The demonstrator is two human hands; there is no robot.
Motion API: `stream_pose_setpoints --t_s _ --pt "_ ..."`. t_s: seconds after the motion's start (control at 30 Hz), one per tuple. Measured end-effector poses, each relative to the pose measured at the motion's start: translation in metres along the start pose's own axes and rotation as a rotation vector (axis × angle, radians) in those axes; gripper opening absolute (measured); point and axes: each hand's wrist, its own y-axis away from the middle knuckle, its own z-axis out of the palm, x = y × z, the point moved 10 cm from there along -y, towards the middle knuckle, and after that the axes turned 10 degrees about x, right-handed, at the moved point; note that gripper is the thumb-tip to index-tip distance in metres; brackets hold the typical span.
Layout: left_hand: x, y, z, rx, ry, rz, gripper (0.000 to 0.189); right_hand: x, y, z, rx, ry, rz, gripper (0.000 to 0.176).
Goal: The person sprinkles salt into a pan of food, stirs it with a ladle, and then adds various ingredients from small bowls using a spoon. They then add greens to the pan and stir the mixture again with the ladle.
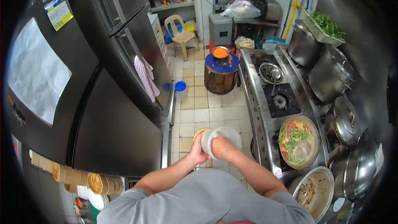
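In front of my body, my left hand (197, 150) is wrapped round a translucent plastic container (230, 136), which is tilted toward me. A yellow rim, perhaps a lid (202, 131), shows beside the container at my left fingers. My right hand (222, 147) reaches into the container's mouth, and its fingers are hidden by the hand and the container wall. What lies inside the container I cannot make out. To the right of my hands, a pan of soupy food with green beans (297, 141) sits on the stove.
A steel stove (259, 112) runs along my right, with a pan and ladle (271, 74) and large pots (331, 74). Dark fridges (120, 128) line my left. Ahead stand a blue-topped stool (222, 64) with a bowl of orange shreds (220, 52) and a blue-lidded tub (180, 89).
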Motion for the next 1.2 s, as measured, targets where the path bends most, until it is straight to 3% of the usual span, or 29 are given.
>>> stream_pose_setpoints --t_s 0.07,0.17,0.27,0.37,0.4,0.47,0.7,0.8,0.83,0.93,1.0,1.07,1.17,1.2 --pt "-0.013 -0.011 0.006 -0.053 -0.018 -0.037 0.064 0.012 -0.003 0.023 -0.043 0.085 -0.093 0.032" --pt "-0.023 -0.013 0.023 -0.081 -0.092 -0.062 0.063 0.019 0.016 0.002 -0.017 -0.030 0.047 0.034" --pt "-0.029 -0.003 0.045 -0.091 -0.167 -0.072 0.062 0.051 0.018 0.023 0.243 -0.084 -0.070 0.038" --pt "-0.042 -0.012 0.051 -0.112 -0.188 -0.110 0.060 0.082 0.043 0.008 0.180 0.002 0.360 0.030" --pt "-0.050 -0.025 0.048 -0.129 -0.175 -0.138 0.061 0.097 0.042 0.023 0.157 0.119 0.240 0.022" --pt "-0.056 -0.013 0.054 -0.062 -0.201 -0.183 0.060 0.099 0.061 0.001 0.258 0.057 0.282 0.018" --pt "-0.086 -0.042 0.085 -0.285 -0.141 -0.243 0.061 0.110 0.100 -0.042 0.570 -0.075 0.210 0.017" --pt "-0.095 -0.032 0.097 -0.314 -0.155 -0.327 0.064 0.130 0.162 -0.099 0.759 -0.485 0.550 0.016" --pt "-0.092 -0.032 0.098 -0.347 -0.143 -0.322 0.064 0.140 0.187 -0.131 0.872 -0.291 0.517 0.013" --pt "-0.077 -0.019 0.091 -0.335 -0.154 -0.285 0.064 0.220 0.284 -0.184 1.172 -0.168 0.778 0.010" --pt "-0.068 -0.012 0.077 -0.314 -0.127 -0.304 0.063 0.306 0.318 -0.177 1.155 -0.203 0.915 0.011" --pt "-0.058 -0.007 0.073 -0.261 -0.098 -0.283 0.060 0.326 0.335 -0.193 1.214 0.136 0.875 0.015" --pt "-0.047 -0.003 0.060 -0.265 -0.009 -0.272 0.054 0.303 0.361 -0.226 1.298 0.090 1.211 0.018" --pt "-0.045 -0.001 0.053 -0.235 0.030 -0.269 0.052 0.312 0.366 -0.228 1.329 0.191 1.184 0.020"
